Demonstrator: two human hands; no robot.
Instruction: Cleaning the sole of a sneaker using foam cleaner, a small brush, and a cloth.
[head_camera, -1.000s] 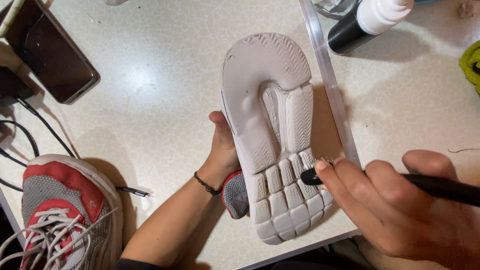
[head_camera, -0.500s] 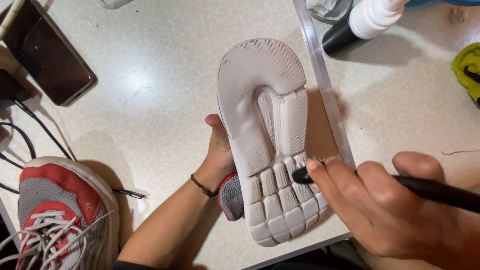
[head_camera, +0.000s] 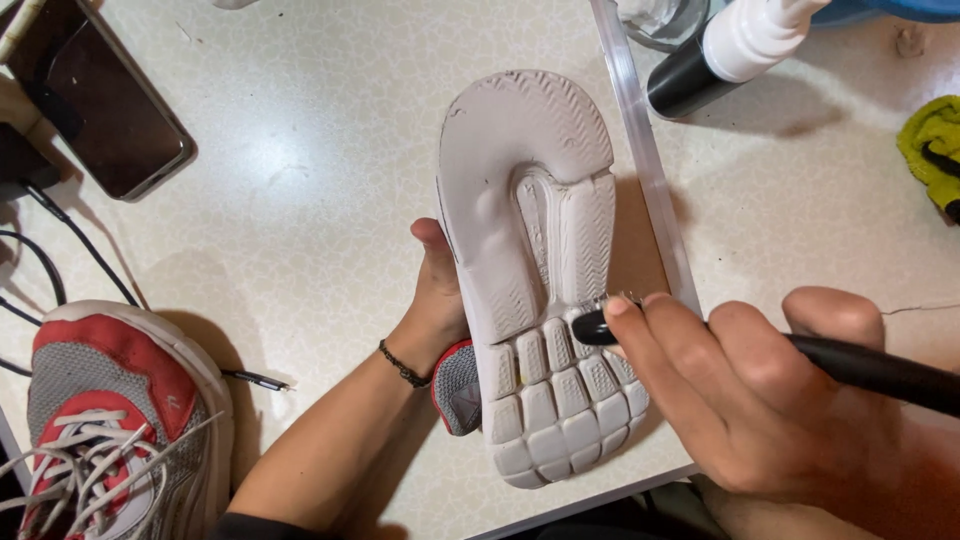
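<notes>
Nearest you, your right hand (head_camera: 770, 400) pinches a black-handled brush (head_camera: 860, 365) between thumb and bunched fingers, with the index finger laid along the head and pressing it onto the pale sole (head_camera: 530, 250) of the upturned shoe. The head sits at the groove where the blocky forefoot treads meet the smoother midfoot, just right of centre. Your left hand (head_camera: 438, 300) steadies the shoe from its left side: the thumb lies along the sole's edge, while the other fingers are tucked beneath, so you cannot tell how they sit. A bit of grey and red upper (head_camera: 455, 385) shows below that hand.

You look to be mid-scrub on the sole, working the tread grooves. The next stroke calls for a firm left-hand grip so the shoe does not twist, and for short passes that follow each channel.

At the near left stands the other shoe (head_camera: 110, 400), upright, red and grey with white laces. Just right of the sole, a clear strip-shaped edge (head_camera: 645, 160) runs away from you. Farther off, a black spray bottle with a white top (head_camera: 720, 55) lies at the far right, a yellow-green cloth (head_camera: 930, 145) sits at the right edge, and a dark phone (head_camera: 100, 100) rests far left on the speckled tabletop (head_camera: 300, 180).
</notes>
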